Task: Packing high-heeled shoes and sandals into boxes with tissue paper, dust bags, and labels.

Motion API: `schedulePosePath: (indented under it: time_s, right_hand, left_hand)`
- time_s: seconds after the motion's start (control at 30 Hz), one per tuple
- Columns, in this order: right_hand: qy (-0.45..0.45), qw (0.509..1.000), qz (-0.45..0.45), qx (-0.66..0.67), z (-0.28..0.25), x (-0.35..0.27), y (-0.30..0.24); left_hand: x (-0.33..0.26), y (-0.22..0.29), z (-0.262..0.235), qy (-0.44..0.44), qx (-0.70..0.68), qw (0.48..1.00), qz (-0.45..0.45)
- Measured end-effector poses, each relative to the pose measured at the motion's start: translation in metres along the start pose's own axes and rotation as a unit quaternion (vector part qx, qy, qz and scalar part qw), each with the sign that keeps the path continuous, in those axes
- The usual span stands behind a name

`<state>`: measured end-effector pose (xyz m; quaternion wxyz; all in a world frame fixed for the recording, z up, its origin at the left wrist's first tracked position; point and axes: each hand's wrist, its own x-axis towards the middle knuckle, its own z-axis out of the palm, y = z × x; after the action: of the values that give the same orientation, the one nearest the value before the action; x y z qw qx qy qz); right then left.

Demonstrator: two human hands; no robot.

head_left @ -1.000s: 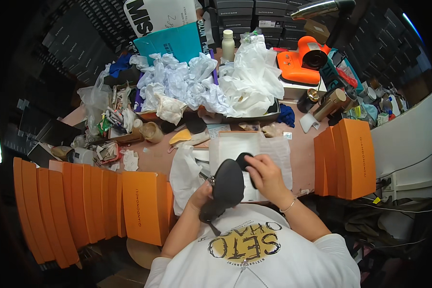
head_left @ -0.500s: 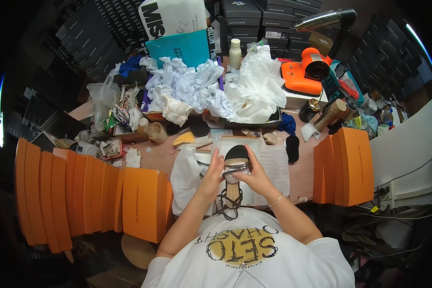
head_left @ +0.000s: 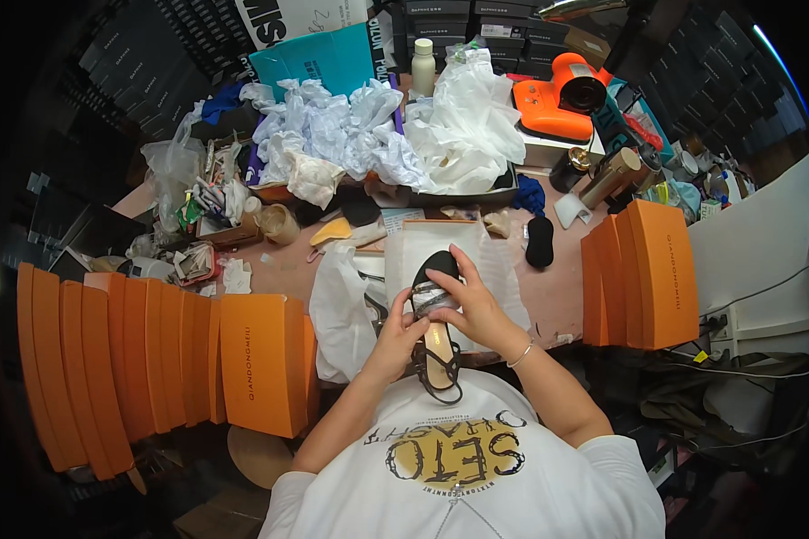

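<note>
Held in front of my chest is a black strappy sandal [head_left: 439, 349], its toe pointing away from me and its pale insole and loose ankle straps towards me. My left hand [head_left: 397, 341] grips the sandal's left edge near the front straps. Across those straps lies my right hand [head_left: 469, 310], fingers on the toe end and thumb bent inward at the strap. Something whitish and crumpled shows under the straps. Behind the sandal is an open shoe box [head_left: 411, 247] with a pale inside. Part of another dark sandal [head_left: 375, 301] rests beside white tissue paper [head_left: 337, 305].
Orange shoe boxes [head_left: 261, 359] stand in a row on the left, with more orange boxes [head_left: 652, 274] on the right. Crumpled white paper [head_left: 328, 130] fills containers at the back. An orange device [head_left: 557, 103], a pale bottle [head_left: 423, 67] and a black oval pad [head_left: 539, 242] are also around.
My right hand has moved from the sandal's right side onto its front straps. The sandal has tilted and shows more insole. The whole view has shifted slightly.
</note>
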<state>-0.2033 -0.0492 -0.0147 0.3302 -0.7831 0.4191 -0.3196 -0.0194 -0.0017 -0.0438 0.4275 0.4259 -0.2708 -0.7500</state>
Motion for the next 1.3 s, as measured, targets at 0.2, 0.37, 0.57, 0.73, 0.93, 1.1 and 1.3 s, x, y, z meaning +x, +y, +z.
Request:
schedulePosePath:
  time_s: [0.2, 0.37, 0.57, 0.73, 0.93, 1.1, 1.3]
  right_hand:
    - [0.11, 0.991, -0.02, -0.069, 0.023, 0.004, 0.019]
    - [0.073, 0.997, 0.009, -0.026, 0.007, 0.007, 0.002]
    - [-0.08, 0.926, 0.202, 0.309, -0.042, -0.005, -0.013]
    - [-0.117, 0.936, 0.166, 0.288, -0.007, -0.007, -0.01]
    - [-0.124, 0.924, 0.185, 0.309, 0.01, 0.005, 0.012]
    - [-0.131, 0.906, 0.197, 0.352, 0.006, 0.015, 0.02]
    - [-0.014, 0.801, 0.323, 0.504, -0.007, 0.011, 0.027]
  left_hand:
    - [-0.002, 0.004, 0.011, 0.016, -0.041, 0.999, -0.017]
    - [-0.004, 0.006, 0.004, 0.003, -0.032, 0.999, -0.015]
    - [0.013, 0.018, 0.005, 0.053, -0.024, 0.997, 0.059]
    - [0.023, 0.022, 0.006, 0.081, -0.022, 0.996, 0.032]
    - [0.033, 0.02, 0.001, 0.081, -0.007, 0.997, -0.013]
    - [0.038, 0.022, 0.001, 0.061, -0.005, 0.998, -0.023]
    - [0.022, 0.026, 0.004, 0.013, 0.155, 0.984, 0.082]
